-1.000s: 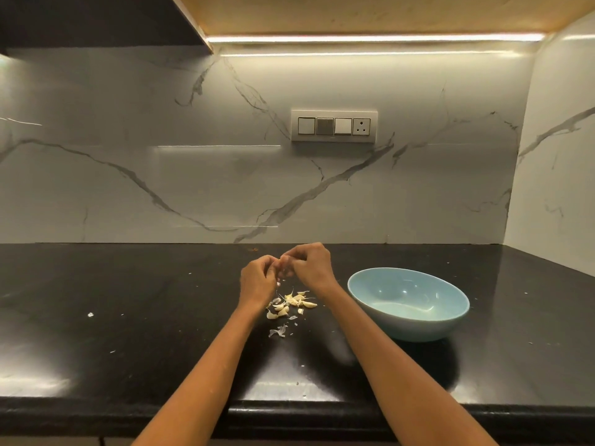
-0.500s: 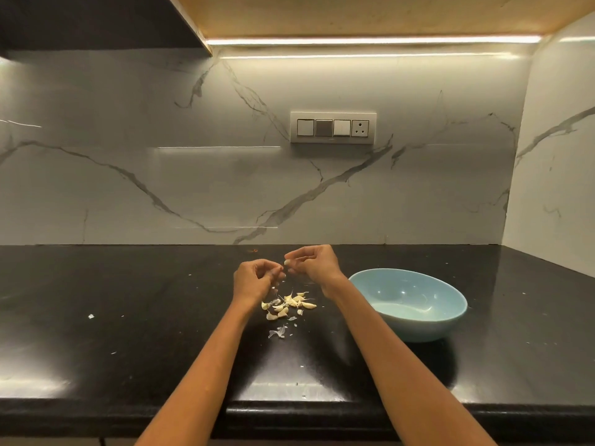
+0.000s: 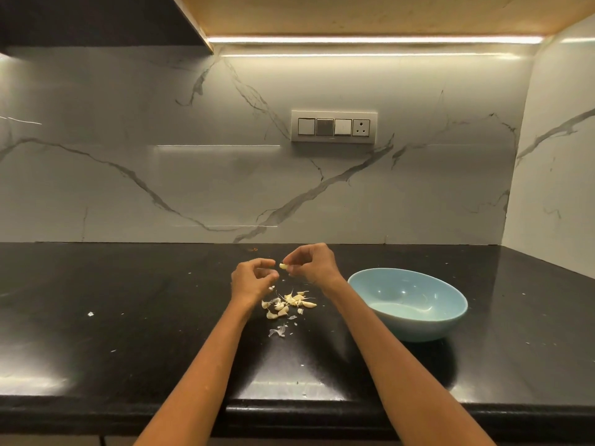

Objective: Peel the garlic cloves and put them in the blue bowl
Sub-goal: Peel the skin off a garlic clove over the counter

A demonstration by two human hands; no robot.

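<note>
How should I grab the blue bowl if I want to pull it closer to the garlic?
Probably take the bowl by its rim, at the near left edge beside the garlic pile. The rim is thin and open on top, so a thumb inside and fingers outside can pinch it. The sides are round and slope inward toward the base, so they would likely slip. It looks empty.

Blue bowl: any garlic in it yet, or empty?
Empty: the blue bowl shows only bare glossy interior; the right hand pinches a clove outside it.
</note>
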